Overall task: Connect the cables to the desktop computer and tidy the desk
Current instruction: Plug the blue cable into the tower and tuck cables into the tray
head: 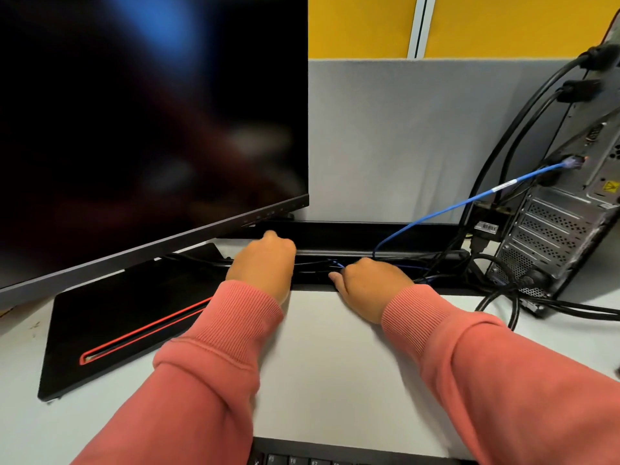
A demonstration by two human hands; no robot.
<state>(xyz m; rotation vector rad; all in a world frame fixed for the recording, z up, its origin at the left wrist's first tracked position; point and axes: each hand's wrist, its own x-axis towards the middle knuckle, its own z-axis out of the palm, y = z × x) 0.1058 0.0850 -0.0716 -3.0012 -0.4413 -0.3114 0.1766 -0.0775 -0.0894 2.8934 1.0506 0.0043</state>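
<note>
both hands reach into the long black cable trough (352,236) at the back of the smooth pale desk (328,357), ribbed pink knit cuffs at the wrists. the left hand (265,263) is curled, knuckles up, at the trough's edge just under the monitor (151,112) with its glossy dark screen; whether its grip holds anything i cannot tell. the right hand (372,283) bends its fingers down into the trough among thin black and blue cables; its grip is hidden too. a slim blue cable (469,201) arcs from the trough up to a port on the desktop computer (567,223), a grey metal tower with perforated slot covers, standing at the right. thick black cables (513,129) hang from its upper sockets.
</note>
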